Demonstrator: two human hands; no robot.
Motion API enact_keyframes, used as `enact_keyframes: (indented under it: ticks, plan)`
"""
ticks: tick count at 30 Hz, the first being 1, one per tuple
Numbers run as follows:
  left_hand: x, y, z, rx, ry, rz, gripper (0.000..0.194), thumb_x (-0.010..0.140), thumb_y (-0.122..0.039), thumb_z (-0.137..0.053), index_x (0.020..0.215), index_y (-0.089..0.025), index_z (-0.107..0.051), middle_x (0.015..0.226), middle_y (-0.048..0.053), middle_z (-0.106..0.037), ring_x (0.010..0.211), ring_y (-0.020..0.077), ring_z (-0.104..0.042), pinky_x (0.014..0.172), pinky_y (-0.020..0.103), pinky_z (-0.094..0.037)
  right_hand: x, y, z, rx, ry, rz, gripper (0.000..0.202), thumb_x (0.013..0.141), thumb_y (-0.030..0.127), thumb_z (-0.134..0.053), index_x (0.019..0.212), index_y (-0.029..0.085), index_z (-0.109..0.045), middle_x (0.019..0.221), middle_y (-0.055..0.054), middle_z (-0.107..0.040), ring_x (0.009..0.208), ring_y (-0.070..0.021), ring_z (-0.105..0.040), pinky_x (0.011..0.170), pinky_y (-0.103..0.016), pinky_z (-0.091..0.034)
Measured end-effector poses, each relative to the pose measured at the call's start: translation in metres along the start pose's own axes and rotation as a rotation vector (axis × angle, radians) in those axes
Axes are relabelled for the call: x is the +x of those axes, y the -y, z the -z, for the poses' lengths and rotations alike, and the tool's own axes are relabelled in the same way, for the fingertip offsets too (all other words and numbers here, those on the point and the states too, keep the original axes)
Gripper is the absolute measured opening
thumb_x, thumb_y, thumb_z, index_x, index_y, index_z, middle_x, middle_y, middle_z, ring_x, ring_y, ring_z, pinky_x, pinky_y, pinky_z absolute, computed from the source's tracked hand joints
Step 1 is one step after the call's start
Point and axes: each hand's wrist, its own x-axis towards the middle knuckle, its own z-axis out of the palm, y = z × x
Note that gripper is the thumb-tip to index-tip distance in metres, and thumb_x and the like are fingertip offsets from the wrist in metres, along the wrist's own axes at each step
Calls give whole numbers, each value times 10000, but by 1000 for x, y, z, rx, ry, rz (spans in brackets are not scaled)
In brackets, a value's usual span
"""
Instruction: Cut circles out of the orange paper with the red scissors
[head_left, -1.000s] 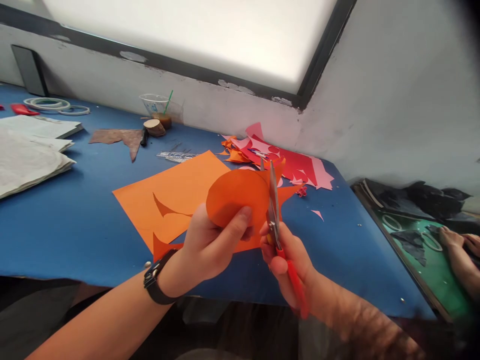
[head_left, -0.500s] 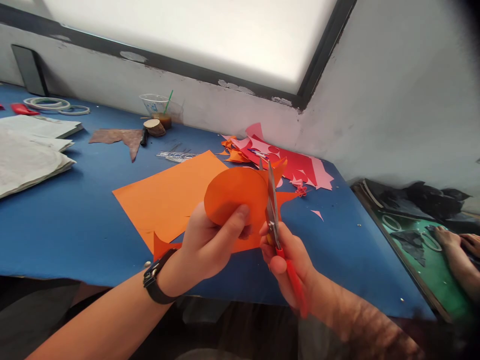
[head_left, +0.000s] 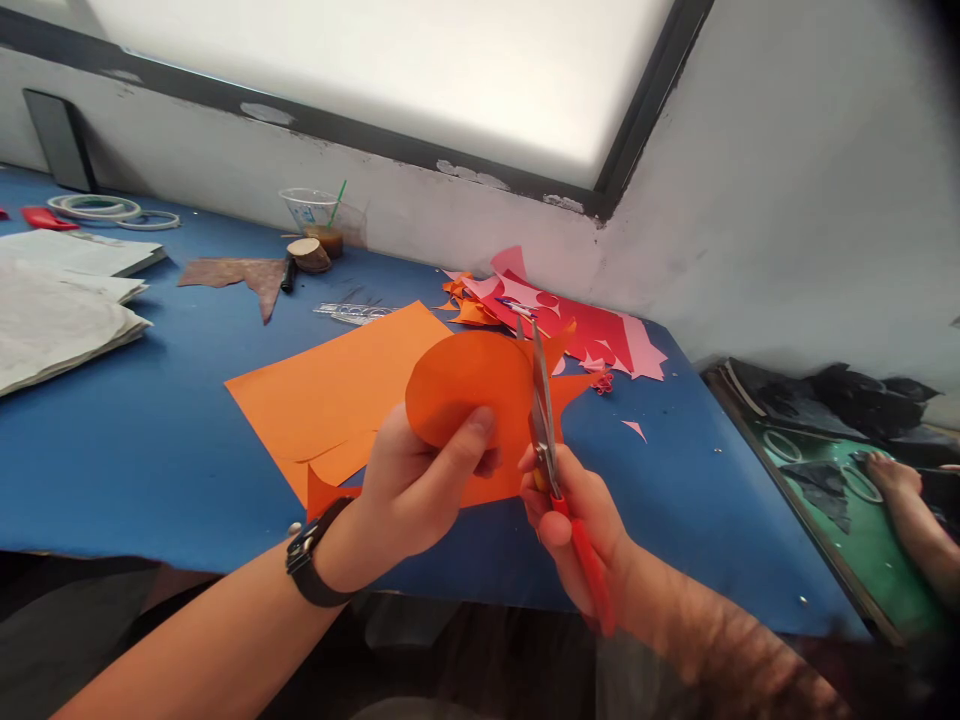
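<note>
My left hand (head_left: 427, 480), with a dark watch at the wrist, pinches an orange paper (head_left: 469, 375) with a rounded left edge, thumb on top. Red-handled scissors (head_left: 546, 400) are gripped in my right hand (head_left: 574, 530), their blades pointing up and slightly parted at the paper's right side. Pointed orange offcuts stick out to the right of the blades. Beneath the hands, a larger orange sheet (head_left: 337, 390) lies flat on the blue table (head_left: 187, 480).
Red and pink paper scraps (head_left: 600, 325) lie behind the scissors. Farther back are a plastic cup (head_left: 315, 220), a wood piece (head_left: 308, 254) and a brown scrap (head_left: 240, 278). White sheets (head_left: 60, 310) are at left. Another person's hand (head_left: 892, 475) rests on a green surface at right.
The held orange paper and the scissor blades have shifted very slightly left. At right, one of the other person's two hands has drawn back out of clear view.
</note>
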Motion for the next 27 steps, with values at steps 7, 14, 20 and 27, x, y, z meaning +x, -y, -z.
enact_keyframes:
  ticks: [7, 14, 20, 27]
  plan:
    - [2, 1, 0, 1, 27, -50, 400, 1237, -350, -796, 861, -211, -802, 759, 30, -765, 654, 175, -709, 594, 300, -559, 2, 0, 1, 55, -12, 17, 618, 962, 837, -955, 1279, 328, -807, 764, 67, -525, 578, -160, -414, 474, -286, -381]
    - [1, 0, -1, 10, 9, -29, 437, 1242, -383, -795, 842, -206, -797, 739, 30, -753, 646, 176, -721, 585, 300, -564, -1, -1, 1, -10, -9, 54, 580, 1064, 844, -841, 1349, 343, -780, 803, 67, -520, 589, -149, -396, 482, -276, -368]
    - [7, -2, -4, -35, -27, -84, 384, 1232, -313, -813, 859, -218, -816, 734, 7, -767, 630, 156, -742, 579, 252, -584, -1, 1, 0, 1, 6, 112, 535, 1102, 815, -832, 1347, 345, -761, 806, 81, -509, 598, -139, -402, 496, -259, -369]
    - [7, -4, -6, -74, -45, -90, 368, 1214, -318, -853, 855, -242, -827, 722, -24, -767, 617, 118, -741, 596, 183, -617, -1, -3, -2, -29, -24, 87, 634, 1064, 898, -810, 1308, 315, -759, 768, 92, -486, 574, -140, -394, 483, -267, -378]
